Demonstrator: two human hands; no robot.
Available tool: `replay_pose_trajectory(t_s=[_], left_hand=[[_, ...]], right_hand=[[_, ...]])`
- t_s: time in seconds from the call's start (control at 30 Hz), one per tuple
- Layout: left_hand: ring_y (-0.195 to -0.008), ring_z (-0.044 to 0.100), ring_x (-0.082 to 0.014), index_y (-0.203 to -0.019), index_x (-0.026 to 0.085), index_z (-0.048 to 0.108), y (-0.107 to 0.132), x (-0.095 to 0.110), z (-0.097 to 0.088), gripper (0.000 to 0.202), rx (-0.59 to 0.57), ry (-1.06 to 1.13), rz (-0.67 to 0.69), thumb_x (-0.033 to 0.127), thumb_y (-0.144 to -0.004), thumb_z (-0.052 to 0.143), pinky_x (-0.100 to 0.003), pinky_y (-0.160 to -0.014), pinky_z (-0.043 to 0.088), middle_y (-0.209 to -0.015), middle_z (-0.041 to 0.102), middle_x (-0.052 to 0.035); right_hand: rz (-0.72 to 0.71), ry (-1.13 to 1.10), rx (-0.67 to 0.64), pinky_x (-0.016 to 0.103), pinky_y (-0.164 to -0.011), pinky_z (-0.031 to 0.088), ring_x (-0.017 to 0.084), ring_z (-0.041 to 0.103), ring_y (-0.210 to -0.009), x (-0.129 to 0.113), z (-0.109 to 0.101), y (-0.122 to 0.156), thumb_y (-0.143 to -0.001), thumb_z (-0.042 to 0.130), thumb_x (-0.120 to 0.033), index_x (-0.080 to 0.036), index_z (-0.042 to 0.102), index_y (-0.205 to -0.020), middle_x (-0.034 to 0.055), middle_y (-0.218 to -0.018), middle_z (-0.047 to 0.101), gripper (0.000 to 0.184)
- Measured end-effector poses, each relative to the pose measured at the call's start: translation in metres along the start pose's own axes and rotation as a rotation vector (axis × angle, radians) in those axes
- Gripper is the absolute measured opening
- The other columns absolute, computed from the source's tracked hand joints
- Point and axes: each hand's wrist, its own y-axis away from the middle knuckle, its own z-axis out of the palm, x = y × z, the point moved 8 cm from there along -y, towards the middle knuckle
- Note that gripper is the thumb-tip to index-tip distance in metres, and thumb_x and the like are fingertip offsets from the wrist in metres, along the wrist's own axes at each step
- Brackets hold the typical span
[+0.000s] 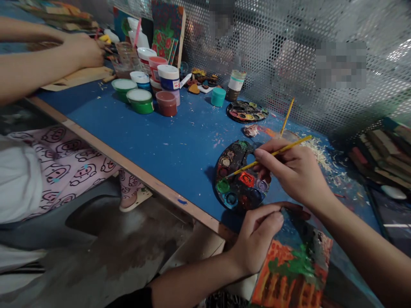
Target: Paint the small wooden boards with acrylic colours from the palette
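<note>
My right hand [290,169] pinches a yellow-handled paintbrush [279,152], its tip down at the left side of a dark round palette [224,160]. Green, orange-red, blue and brown paints fill the palette's wells. Below it, my left hand [258,233] grips the upper left edge of a small painted panel [292,273], tilted at the table's front edge. Orange stripes, a green patch and a grey-blue top cover the panel. My right forearm passes beside the panel's right edge.
Paint tubs [140,101] cluster at the back left of the blue table [144,141]. A second palette [247,111], a teal tub [218,97] and a jar [236,85] stand near the perforated metal wall. Another person's hands [83,51] work at far left. Wood blocks [385,149] lie right.
</note>
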Motion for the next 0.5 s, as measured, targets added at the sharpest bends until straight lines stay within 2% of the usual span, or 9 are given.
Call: replay_pose_trajectory(t_s=[0.27, 0.5], left_hand=[[-0.092, 0.065, -0.0217, -0.102, 0.015, 0.073, 0.002, -0.009, -0.009, 0.031, 0.069, -0.005, -0.031, 0.036, -0.089, 0.056, -0.029, -0.082, 0.046, -0.089, 0.074, -0.0072], [-0.086, 0.064, -0.0203, -0.098, 0.016, 0.074, 0.005, -0.017, -0.019, 0.032, 0.173, 0.009, -0.037, 0.043, -0.082, 0.066, -0.028, -0.08, 0.046, -0.085, 0.073, -0.0054]], right_hand=[[-0.028, -0.009, -0.053, 0.026, -0.049, 0.043, 0.012, 0.06, -0.054, -0.01, 0.009, -0.004, -0.091, 0.056, -0.036, -0.019, 0.062, -0.067, 0.0029, -0.069, 0.067, 0.03], [-0.093, -0.003, -0.078, 0.024, -0.051, 0.042, 0.01, 0.059, -0.054, -0.019, 0.012, -0.004, -0.092, 0.056, -0.032, -0.018, 0.062, -0.066, 0.0013, -0.07, 0.067, 0.03]])
